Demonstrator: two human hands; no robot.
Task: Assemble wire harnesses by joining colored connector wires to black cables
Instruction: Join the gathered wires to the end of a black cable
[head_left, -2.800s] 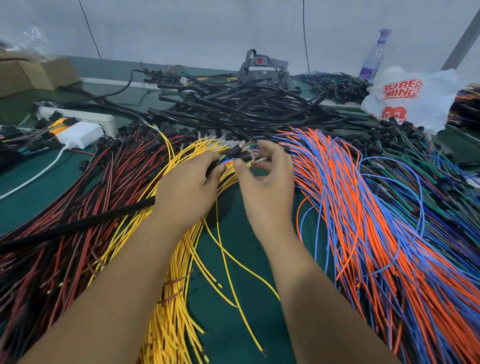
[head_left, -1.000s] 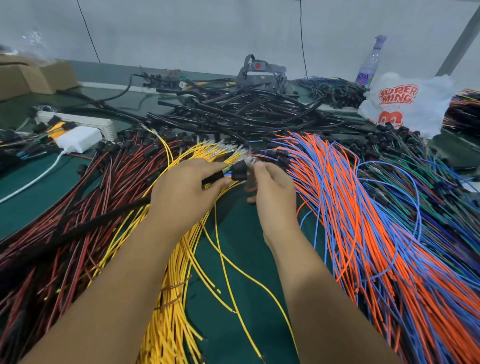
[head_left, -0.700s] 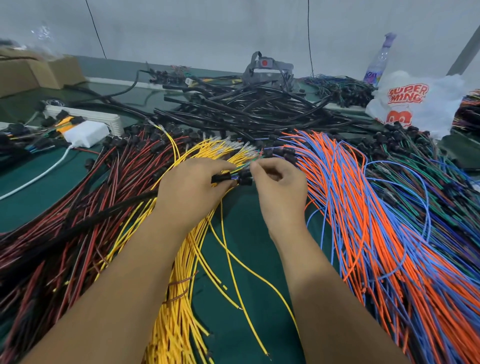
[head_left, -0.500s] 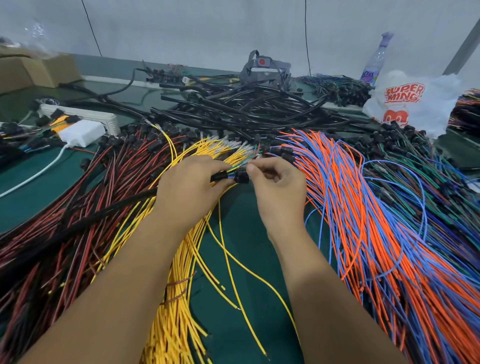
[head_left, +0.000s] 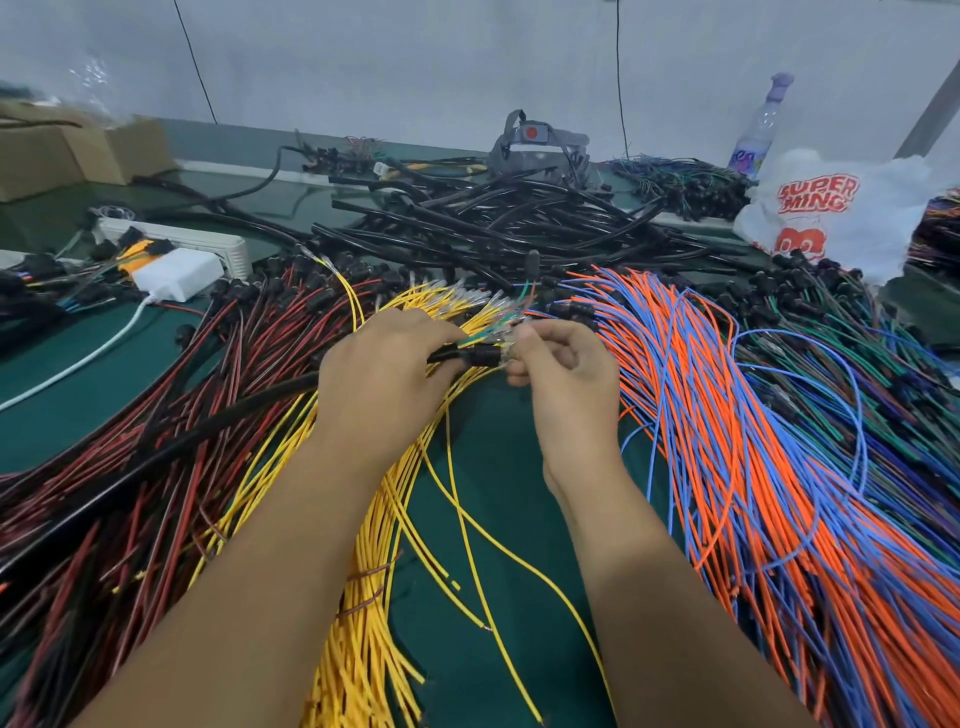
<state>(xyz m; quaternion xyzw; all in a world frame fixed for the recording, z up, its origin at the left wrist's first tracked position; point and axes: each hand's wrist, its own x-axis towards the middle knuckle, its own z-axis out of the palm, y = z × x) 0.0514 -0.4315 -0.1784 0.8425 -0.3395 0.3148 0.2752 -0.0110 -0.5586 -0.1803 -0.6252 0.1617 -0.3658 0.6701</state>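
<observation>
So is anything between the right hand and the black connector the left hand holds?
Nothing visible. The left hand grips the black cable, and its connector sticks out straight at the right hand's fingertips, which pinch thin wire ends there.

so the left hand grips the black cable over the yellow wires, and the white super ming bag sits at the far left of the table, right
Not quite. In the head view the white Super Ming bag sits at the far right of the table, not the far left. The rest holds: the left hand grips the black cable over the yellow wires.
</observation>
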